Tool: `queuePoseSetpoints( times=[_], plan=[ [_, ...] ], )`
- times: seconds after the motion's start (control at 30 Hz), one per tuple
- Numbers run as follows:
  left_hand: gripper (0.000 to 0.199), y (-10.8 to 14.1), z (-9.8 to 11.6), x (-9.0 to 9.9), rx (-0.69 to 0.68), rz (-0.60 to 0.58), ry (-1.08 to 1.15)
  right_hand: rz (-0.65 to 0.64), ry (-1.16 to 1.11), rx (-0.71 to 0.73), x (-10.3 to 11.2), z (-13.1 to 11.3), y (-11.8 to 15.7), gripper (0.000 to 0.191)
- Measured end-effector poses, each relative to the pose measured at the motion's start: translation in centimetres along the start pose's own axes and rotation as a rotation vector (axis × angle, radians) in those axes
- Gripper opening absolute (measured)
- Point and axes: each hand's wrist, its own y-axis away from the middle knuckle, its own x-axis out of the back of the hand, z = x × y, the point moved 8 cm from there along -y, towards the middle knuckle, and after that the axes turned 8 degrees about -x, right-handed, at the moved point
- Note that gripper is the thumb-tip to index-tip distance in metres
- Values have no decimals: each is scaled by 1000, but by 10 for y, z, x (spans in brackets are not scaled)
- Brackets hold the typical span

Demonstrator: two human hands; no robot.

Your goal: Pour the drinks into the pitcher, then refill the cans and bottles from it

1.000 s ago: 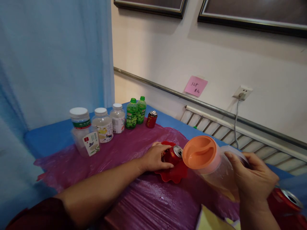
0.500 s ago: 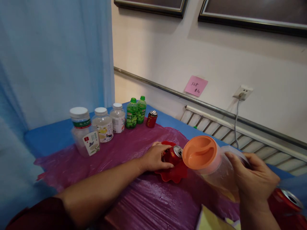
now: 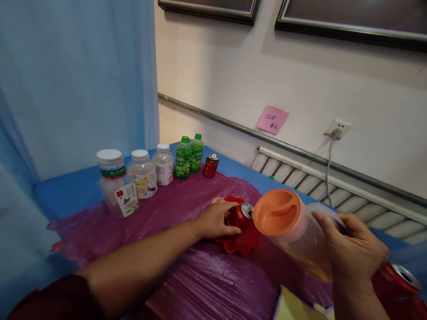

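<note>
My left hand (image 3: 216,218) is wrapped round a red can (image 3: 240,217), which tilts to the right over a red scalloped dish (image 3: 245,242). In my right hand (image 3: 353,249) is the handle of a translucent pitcher (image 3: 308,249) with an orange lid (image 3: 277,212). The pitcher leans left, and its lid is right beside the can's top. Pale yellowish liquid shows low in the pitcher. Whether any liquid is passing between the two cannot be made out.
Three white-lidded jars (image 3: 143,175), two green bottles (image 3: 183,159) and a small red can (image 3: 211,166) line the back of the purple sheet (image 3: 160,209). Another red can (image 3: 396,284) is at the lower right, near a yellow item (image 3: 295,306). A radiator (image 3: 300,173) runs behind.
</note>
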Motion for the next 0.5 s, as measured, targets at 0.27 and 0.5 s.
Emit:
queuePoseSetpoints(
  times=[0.27,0.5],
  plan=[
    [71,0,1,0,-6,-4,2,10,-32,8,0,0,1,46],
    [71,0,1,0,-3,-6,-9,14,-16,3,-1,1,1,48]
  ],
)
